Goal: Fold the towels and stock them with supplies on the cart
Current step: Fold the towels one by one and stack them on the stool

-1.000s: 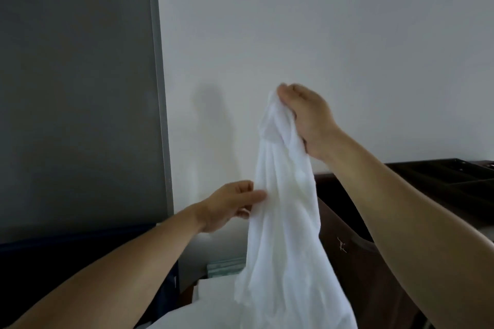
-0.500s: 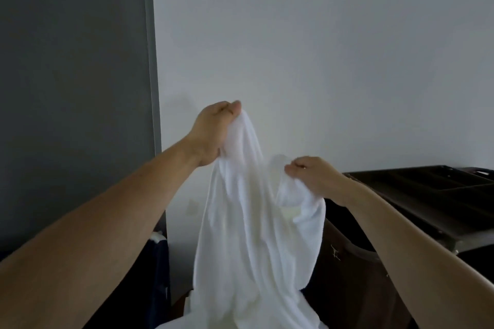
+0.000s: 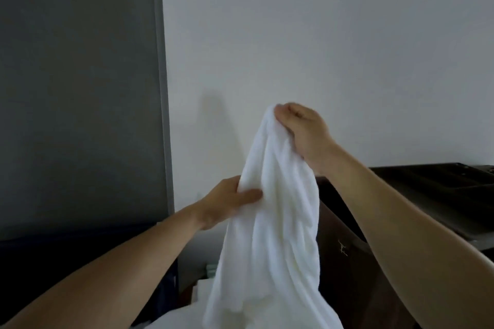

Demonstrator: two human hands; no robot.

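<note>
Presently, towel (image 3: 278, 208) hangs long axis vertical below right hand (image 3: 304, 131), fingers (image 3: 284, 109) pinching its top; left hand (image 3: 224, 205), lower, pinches its left edge.

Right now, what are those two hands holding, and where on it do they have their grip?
A white towel. The right hand pinches its bunched top end; the left hand grips its left edge lower down.

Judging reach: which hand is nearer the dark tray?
Right. The right hand, gripping the towel at its top, is left of the tray; the left hand pinches it lower, farther left.
</note>
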